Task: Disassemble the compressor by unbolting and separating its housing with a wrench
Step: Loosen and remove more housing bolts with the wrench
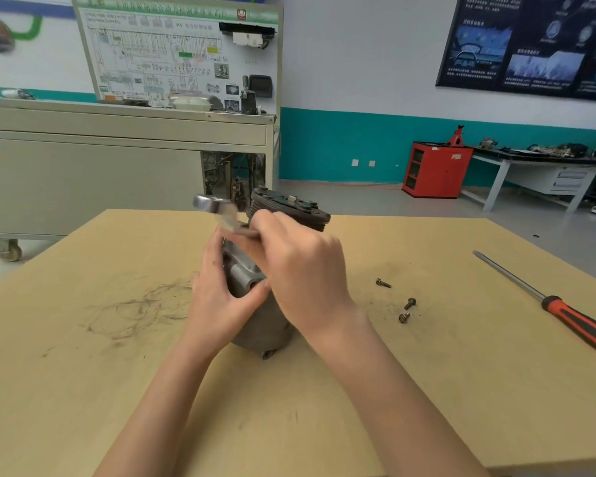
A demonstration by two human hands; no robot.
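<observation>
Starting left of the compressor (246, 275), my left hand (217, 297) wraps its flank, thumb and fingers curled round the grey body, so it is clamped on the housing and steadies it on the table (83, 373). Just above that hand, the single wrench (217, 208) slants up and to the left. Its head is motion-blurred, so I cannot tell whether it sits on a bolt. The compressor itself stands between both hands, its long axis running away from me and tilting upward, finned end farthest. My right hand (300, 270) lies over the compressor's right side with fingers curled round the wrench handle. Both hands touch the work, and the right one is the one placed to swing the tool. I judge the next move turns on that handle: it reaches across the compressor's top toward the left, so any pull comes back rightward. Right of the compressor lie three loose bolts (404, 317), near it but apart from each other. Farther right, well apart, lies one screwdriver (547, 301), orange handle nearest me.
</observation>
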